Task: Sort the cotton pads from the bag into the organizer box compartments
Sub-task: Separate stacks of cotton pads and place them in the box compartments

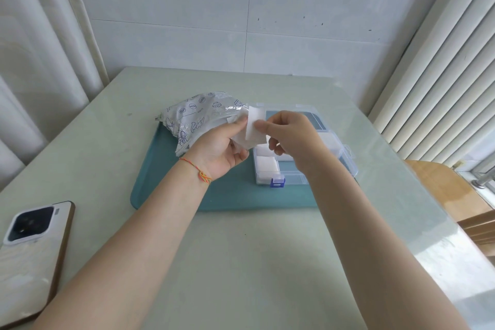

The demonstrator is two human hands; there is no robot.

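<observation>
Nearest on the surface (241,249) lies a phone (29,257) (camera side up). Beyond, above a teal tray (166,190), the left hand (222,147) grips the printed bag (198,120) while the right hand (289,134) pinches a white cotton pad (254,123) over the clear organizer box (345,161), whose near-left compartments hold pads.

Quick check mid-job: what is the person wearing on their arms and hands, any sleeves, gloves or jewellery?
Both forearms are bare, with no sleeves or gloves in view. The left hand has a thin orange-red braided string bracelet knotted at the wrist. The right hand shows no rings or bands.
</observation>
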